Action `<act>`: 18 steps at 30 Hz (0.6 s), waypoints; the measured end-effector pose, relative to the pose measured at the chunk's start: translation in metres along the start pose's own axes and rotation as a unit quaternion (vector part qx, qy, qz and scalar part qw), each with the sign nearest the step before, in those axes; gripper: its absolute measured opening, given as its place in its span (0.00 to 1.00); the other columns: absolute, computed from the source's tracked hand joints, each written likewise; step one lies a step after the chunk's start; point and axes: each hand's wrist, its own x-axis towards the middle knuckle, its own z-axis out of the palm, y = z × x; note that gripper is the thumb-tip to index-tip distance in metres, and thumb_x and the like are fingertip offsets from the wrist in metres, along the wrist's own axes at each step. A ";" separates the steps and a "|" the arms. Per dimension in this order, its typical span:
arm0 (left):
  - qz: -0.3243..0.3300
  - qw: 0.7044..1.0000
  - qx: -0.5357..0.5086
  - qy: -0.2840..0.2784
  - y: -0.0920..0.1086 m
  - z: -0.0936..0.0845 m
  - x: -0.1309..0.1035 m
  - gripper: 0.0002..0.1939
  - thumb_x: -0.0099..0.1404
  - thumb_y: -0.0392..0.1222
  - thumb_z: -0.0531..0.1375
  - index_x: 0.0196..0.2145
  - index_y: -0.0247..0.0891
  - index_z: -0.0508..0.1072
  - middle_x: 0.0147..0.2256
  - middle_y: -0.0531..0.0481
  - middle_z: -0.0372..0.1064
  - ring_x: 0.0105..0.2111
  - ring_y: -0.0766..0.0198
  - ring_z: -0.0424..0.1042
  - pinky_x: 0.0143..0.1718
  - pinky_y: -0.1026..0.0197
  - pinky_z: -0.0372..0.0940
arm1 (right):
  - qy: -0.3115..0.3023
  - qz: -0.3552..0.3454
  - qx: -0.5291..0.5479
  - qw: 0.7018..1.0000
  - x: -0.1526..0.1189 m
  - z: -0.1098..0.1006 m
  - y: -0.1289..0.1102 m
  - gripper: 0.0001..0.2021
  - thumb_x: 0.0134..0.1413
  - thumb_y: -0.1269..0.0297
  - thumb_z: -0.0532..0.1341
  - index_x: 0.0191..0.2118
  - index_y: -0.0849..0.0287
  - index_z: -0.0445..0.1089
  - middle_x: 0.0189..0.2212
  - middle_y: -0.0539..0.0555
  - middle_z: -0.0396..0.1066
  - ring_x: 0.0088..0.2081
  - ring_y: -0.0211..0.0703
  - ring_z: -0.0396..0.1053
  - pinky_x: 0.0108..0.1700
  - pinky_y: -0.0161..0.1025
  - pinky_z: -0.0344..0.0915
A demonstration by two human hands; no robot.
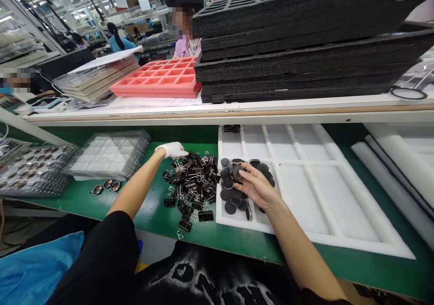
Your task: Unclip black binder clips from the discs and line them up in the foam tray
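My left hand (172,150), in a white glove, reaches to the far left edge of a heap of black binder clips (193,178). Its fingers stretch out towards the clips, and I see nothing held in them. With bare fingers, my right hand (256,185) pinches a dark round disc (236,173) with a lighter rim. Under and around that hand, several loose dark discs (230,207) lie in the near left compartment of a white foam tray (305,162). Part of the disc pile is hidden behind my right hand.
Three round rimmed pieces (107,184) lie left on the green table (149,207), near clear plastic trays (105,153). Filled trays (30,169) stand further left. The shelf (224,115) above carries black foam trays (288,65) and a red tray (156,81). People sit beyond it.
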 end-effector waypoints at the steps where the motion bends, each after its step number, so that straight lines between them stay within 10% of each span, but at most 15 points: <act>1: 0.008 1.000 -0.017 0.018 -0.003 0.002 -0.003 0.22 0.62 0.61 0.60 0.23 0.40 0.71 0.23 0.48 0.73 0.23 0.62 0.69 0.30 0.60 0.64 | -0.003 0.001 -0.002 1.000 0.000 -0.001 0.000 0.21 0.42 0.60 0.82 0.40 0.53 0.74 0.37 0.49 0.77 0.37 0.37 0.73 0.36 0.35 0.74; 7: 0.070 0.975 -0.075 0.195 0.000 0.012 -0.052 0.22 0.68 0.58 0.54 0.23 0.40 0.65 0.22 0.54 0.62 0.24 0.66 0.60 0.27 0.62 0.56 | -0.026 -0.018 -0.076 0.997 -0.002 -0.001 0.000 0.20 0.46 0.57 0.80 0.45 0.54 0.81 0.38 0.52 0.78 0.40 0.37 0.74 0.43 0.35 0.75; 11: 0.267 0.898 -0.117 0.329 0.043 0.047 -0.101 0.25 0.72 0.51 0.55 0.20 0.39 0.59 0.19 0.57 0.54 0.21 0.70 0.54 0.25 0.62 0.50 | -0.063 -0.066 -0.160 0.983 -0.003 0.019 0.005 0.17 0.51 0.56 0.77 0.46 0.53 0.83 0.52 0.58 0.78 0.40 0.39 0.74 0.43 0.39 0.75; 15: 0.392 0.846 -0.081 0.352 0.084 0.086 -0.130 0.21 0.72 0.40 0.56 0.20 0.39 0.60 0.17 0.59 0.52 0.19 0.72 0.52 0.24 0.62 0.48 | -0.099 -0.081 -0.179 0.976 -0.003 0.034 0.021 0.15 0.49 0.57 0.77 0.43 0.53 0.84 0.60 0.59 0.73 0.41 0.41 0.75 0.38 0.38 0.75; 18: 0.367 0.850 -0.066 0.371 0.093 0.097 -0.137 0.17 0.69 0.39 0.56 0.22 0.41 0.61 0.17 0.58 0.55 0.18 0.70 0.53 0.24 0.61 0.49 | -0.100 -0.095 -0.157 0.978 -0.005 0.034 0.029 0.14 0.48 0.58 0.78 0.41 0.53 0.84 0.50 0.57 0.78 0.37 0.40 0.74 0.36 0.36 0.74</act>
